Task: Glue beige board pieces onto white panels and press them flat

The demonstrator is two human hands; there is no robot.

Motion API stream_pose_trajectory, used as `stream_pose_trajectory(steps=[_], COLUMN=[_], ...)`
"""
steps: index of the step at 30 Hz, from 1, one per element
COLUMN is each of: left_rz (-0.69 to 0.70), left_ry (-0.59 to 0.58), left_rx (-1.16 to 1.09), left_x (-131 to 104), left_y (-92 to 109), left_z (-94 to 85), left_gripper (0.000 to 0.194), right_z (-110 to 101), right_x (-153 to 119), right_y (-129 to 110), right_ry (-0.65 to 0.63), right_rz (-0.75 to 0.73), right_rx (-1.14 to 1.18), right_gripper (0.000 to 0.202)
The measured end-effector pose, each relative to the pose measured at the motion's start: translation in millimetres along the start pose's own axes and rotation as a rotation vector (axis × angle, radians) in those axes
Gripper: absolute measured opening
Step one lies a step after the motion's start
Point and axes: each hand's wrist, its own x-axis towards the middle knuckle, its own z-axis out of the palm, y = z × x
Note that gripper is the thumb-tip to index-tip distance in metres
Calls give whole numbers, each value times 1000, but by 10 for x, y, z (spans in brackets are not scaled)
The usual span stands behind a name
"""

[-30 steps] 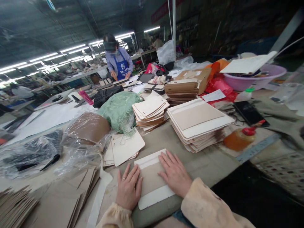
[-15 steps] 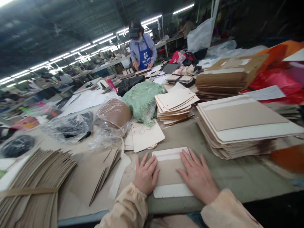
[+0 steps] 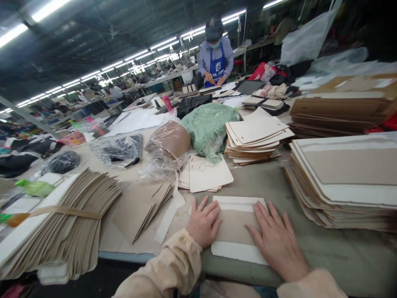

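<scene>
A cardboard panel (image 3: 237, 227), brown in the middle with white bands at its top and bottom, lies flat on the table in front of me. My left hand (image 3: 204, 222) rests on its left edge, fingers spread, a ring on one finger. On the right edge lies my right hand (image 3: 279, 238), flat with fingers apart. To the right stands a tall stack of similar larger panels (image 3: 350, 161). Just beyond the panel are loose cream cards (image 3: 211, 174), with a white paper strip (image 3: 170, 211) to their left.
A banded bundle of cardboard sheets (image 3: 71, 219) stands at the left, near folded brown pieces (image 3: 141, 211). Farther back are a green fringed cloth (image 3: 211, 124), a plastic-wrapped brown item (image 3: 170, 138) and a cream card stack (image 3: 256, 132). A co-worker in a blue apron (image 3: 218, 66) works across the table.
My view has turned to the left, so the scene sits farther right. Both hands stay flat on the panel's side edges, with no clear movement against it.
</scene>
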Motion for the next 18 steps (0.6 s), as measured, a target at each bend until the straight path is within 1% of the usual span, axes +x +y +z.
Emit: stream_pose_trajectory(steps=[8,11,13,15,17,18], left_rz=[-31,-33,-35,-35,-34,-32], left_ry=[5,-2,8,15,18,18], left_rx=[-29,-45,-51,-54,-54,-55], left_x=[13,16,18,21,24,25], left_y=[20,17,14,13,17,20], left_z=[-34,-38,-37,-38,-42,-44], left_gripper=[38,36,35,35,35,35], right_z=[12,51,89,108,82,49], right_x=[-4,-14,-24,-27,-11,7], right_y=[14,62,123,183,194,165], right_ry=[-10,-8,29,98,150,149], right_rz=[-14,-11,11,53,86,91], right_rx=[-1,32,84,147,168,151], right_gripper=[59,58,61,64,65,63])
